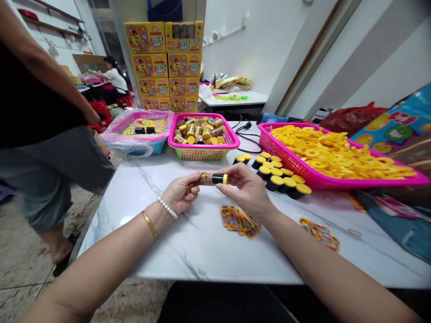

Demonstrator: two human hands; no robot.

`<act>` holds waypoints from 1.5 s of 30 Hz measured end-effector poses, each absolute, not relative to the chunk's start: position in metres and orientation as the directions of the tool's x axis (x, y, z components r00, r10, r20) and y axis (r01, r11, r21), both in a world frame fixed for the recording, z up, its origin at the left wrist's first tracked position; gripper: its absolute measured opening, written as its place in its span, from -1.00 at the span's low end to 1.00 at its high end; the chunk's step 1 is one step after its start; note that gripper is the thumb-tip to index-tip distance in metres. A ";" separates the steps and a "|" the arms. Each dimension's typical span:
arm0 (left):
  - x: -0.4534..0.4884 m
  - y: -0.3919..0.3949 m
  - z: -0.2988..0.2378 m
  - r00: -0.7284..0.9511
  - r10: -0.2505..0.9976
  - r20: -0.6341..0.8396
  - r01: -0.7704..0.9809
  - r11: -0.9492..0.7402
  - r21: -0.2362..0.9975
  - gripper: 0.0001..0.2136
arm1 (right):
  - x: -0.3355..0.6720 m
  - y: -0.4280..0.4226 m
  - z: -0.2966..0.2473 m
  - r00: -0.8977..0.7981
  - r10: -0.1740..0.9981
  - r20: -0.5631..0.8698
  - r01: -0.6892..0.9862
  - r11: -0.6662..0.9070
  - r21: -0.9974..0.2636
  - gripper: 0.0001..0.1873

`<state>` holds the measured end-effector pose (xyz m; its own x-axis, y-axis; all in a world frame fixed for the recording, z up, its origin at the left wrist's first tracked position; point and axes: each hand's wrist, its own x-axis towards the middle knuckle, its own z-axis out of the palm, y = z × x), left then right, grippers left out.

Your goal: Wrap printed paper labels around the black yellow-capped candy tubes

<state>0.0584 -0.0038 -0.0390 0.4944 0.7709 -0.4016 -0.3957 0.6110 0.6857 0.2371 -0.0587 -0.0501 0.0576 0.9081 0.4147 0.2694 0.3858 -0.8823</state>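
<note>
A small black cylinder with a yellow cap and a printed label (218, 178) lies level between my two hands above the table. My left hand (182, 192), wearing a pearl bracelet and a gold bangle, pinches its labelled end. At the yellow cap end, the thumb and fingers of my right hand (247, 188) close around it. Below my right hand is a fanned pile of printed orange labels (235, 220). Several black containers with yellow caps (276, 180) stand upright just beyond it. More labels (321, 234) lie to the right, partly under my forearm's line.
A pink basket (180, 146) holds labelled cylinders. Left of it, a plastic-lined basket (134, 146) contains colourful beads. Yellow rings (323, 143) fill a large pink basket (286, 157) at right. Yellow boxes (151, 65) are stacked behind. A person (43, 98) stands at left; another sits farther back.
</note>
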 end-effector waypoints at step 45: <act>0.050 -0.001 -0.041 0.605 0.784 0.142 -0.074 -0.122 0.990 -0.65 | 0.232 -0.045 -0.057 -0.122 0.932 -0.340 -0.254 -0.361 -0.897 -0.49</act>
